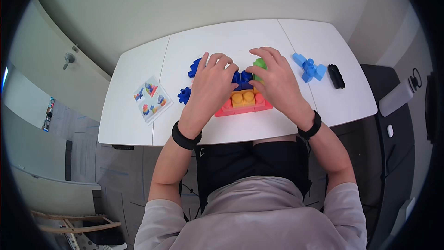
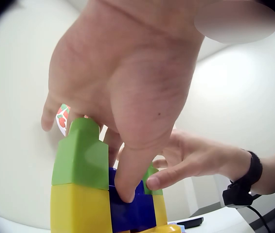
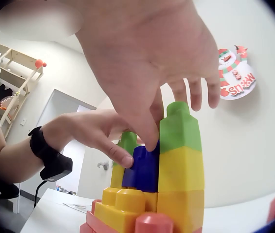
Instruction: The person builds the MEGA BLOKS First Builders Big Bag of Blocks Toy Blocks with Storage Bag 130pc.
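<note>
On the white table stands a stacked toy-block build with a pink-red base (image 1: 243, 109) and orange blocks (image 1: 243, 98) along its near side. At each end rises a column topped by a green block (image 2: 81, 158) over a yellow block (image 2: 81, 206). Dark blue blocks (image 3: 144, 167) sit between the columns. My left hand (image 1: 210, 83) pinches the dark blue part from the left, its thumb on the near face and its fingers reaching behind. From the right, my right hand (image 1: 280, 83) pinches the same part, thumb near its top. The far fingertips are partly hidden.
Left of the build lie dark blue knobbly pieces (image 1: 184, 95) and a picture sheet (image 1: 151, 98). To the right are joined light blue blocks (image 1: 309, 68) and a black case (image 1: 336, 76). A bottle (image 1: 397, 97) lies on a dark side surface.
</note>
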A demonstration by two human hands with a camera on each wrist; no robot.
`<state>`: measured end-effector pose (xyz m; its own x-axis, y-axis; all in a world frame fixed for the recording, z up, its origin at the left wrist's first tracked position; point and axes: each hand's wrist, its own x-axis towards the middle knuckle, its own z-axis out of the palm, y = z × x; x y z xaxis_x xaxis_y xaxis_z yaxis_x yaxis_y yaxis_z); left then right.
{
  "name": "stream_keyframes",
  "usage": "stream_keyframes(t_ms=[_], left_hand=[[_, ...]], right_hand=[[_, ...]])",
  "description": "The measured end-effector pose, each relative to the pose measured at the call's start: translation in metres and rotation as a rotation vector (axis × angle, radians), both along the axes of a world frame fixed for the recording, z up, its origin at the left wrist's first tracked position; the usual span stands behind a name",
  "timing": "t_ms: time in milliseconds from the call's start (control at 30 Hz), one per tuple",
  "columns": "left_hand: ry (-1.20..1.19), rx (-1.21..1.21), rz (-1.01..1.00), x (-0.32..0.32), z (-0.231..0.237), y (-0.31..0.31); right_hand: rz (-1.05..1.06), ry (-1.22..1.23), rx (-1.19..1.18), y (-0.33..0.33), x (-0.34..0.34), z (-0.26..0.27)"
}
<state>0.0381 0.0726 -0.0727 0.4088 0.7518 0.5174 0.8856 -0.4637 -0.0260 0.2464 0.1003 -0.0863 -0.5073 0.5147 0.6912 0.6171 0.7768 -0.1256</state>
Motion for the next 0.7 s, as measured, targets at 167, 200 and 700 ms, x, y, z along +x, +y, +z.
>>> stream_keyframes(t_ms=[167,200,700], left_hand=[[-0.068,-0.068,-0.025,0.0027,0.0001,0.0004],[-0.107,-0.1,-0.037,0.0032,-0.0002,0.0],[-0.055,-0.092,-0.06,0.0029,-0.0087,0.0062]], right_hand=[[-0.028,-0.029,0.03,-0.0013,-0.0033,-0.0058],[-0.032,-0.036,0.043,-0.0007,-0.0035,-0.0063],[0.041,0.04,-0.038,0.0011,-0.0042,-0.0088]])
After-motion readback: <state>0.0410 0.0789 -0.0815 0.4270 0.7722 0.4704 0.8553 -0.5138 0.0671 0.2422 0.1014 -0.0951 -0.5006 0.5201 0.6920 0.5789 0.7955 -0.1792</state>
